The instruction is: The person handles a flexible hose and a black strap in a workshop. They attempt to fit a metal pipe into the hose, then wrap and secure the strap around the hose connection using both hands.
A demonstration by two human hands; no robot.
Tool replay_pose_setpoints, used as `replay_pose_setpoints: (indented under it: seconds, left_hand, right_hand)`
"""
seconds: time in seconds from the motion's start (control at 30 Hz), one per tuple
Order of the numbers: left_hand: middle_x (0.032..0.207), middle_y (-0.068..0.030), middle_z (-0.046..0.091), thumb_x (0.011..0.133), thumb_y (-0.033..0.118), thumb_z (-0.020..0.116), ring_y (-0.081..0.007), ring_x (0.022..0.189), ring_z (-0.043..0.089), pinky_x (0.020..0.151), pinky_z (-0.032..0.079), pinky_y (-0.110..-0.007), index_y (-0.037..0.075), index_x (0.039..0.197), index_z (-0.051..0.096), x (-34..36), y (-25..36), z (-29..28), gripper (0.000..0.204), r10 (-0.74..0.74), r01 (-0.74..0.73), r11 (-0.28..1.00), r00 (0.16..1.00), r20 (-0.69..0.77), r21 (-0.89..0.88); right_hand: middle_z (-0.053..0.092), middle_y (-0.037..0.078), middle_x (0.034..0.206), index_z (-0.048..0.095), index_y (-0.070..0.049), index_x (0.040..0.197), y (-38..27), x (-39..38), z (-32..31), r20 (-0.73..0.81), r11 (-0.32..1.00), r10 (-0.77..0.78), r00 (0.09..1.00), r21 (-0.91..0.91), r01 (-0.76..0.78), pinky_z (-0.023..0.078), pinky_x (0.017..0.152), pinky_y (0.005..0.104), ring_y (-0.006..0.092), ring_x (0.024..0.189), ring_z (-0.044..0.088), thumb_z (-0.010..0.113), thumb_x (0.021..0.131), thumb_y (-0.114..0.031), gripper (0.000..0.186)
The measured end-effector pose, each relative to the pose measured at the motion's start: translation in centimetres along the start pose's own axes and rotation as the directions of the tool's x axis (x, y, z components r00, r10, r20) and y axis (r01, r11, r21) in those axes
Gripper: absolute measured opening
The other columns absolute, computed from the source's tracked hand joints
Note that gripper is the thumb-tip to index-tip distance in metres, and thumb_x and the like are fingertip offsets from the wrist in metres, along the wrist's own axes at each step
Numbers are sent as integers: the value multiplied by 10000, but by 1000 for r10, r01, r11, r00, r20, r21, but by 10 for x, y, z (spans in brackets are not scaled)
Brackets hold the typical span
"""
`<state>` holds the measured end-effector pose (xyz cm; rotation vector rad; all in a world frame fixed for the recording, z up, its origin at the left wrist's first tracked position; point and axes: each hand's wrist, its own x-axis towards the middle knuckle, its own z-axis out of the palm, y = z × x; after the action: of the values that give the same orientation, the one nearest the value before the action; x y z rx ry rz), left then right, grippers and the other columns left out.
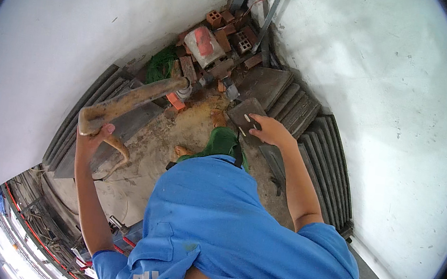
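My left hand [95,136] is wrapped round the near end of a thick, brown-stained tube [135,97]. The tube slants up and away to the right, ending in a grey collar [184,86]. Below my fingers hangs a curved, tapering brown piece [119,150]; whether it joins the tube I cannot tell. My right hand [270,131] is open, thumb and forefinger apart, over a dark slab [248,108]. Two small pale marks or pieces show by its fingertips. Whether the fingers touch the slab is unclear.
Stacked dark slabs [325,155] lean along the right wall, others [93,107] along the left wall. Broken bricks [223,38], a pale sack [203,45] and green netting [162,63] fill the far corner. Metal rods [37,201] lie at lower left.
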<state>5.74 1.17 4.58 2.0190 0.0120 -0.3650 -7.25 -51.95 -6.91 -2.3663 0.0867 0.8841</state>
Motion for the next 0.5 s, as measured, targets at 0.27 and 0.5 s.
replay_pose_setpoints:
  seconds: [0.27, 0.5]
  left_hand:
    - [1133, -65, 695, 802, 202, 900, -166, 1042, 656, 901, 528, -328, 40, 1212, 629, -24, 11, 16, 518, -150, 167, 982, 972, -180, 83]
    - [1382, -161, 559, 780, 315, 879, -281, 1291, 536, 1007, 476, -401, 12, 1340, 548, -98, 59, 57, 718, 299, -242, 954, 780, -550, 176]
  right_hand:
    - [605, 212, 1384, 556, -100, 1420, -6, 35, -26, 108, 999, -26, 994, 49, 21, 455, 1078, 445, 398, 1283, 563, 666, 945, -350, 548]
    - [553, 185, 1464, 562, -44, 1400, -1, 37, -37, -454, 958, -288, 843, -140, 251, 401, 1148, 414, 366, 1359, 510, 659, 925, -150, 497]
